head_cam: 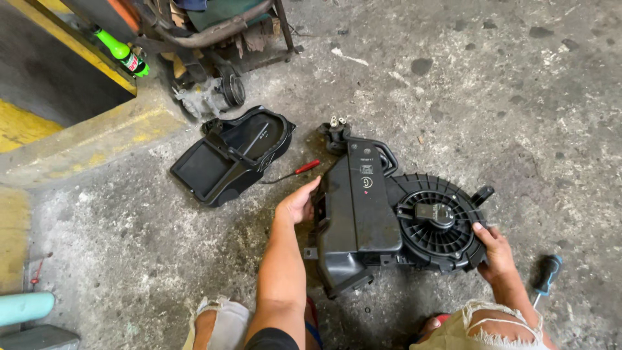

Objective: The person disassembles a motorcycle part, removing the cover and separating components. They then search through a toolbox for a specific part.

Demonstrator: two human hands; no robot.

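Observation:
A black plastic blower housing with a round fan cage lies on the concrete floor in front of me. My left hand presses against its left side, fingers curled around the edge. My right hand grips the lower right rim of the round fan section. A separate black plastic cover lies on the floor to the upper left, apart from both hands. A red-handled screwdriver rests between the cover and the housing, just above my left hand.
A black-and-blue handled screwdriver lies on the floor by my right wrist. A green bottle sits on a yellow-painted pit edge at top left. A metal cart with parts stands at the top. My knees are at the bottom.

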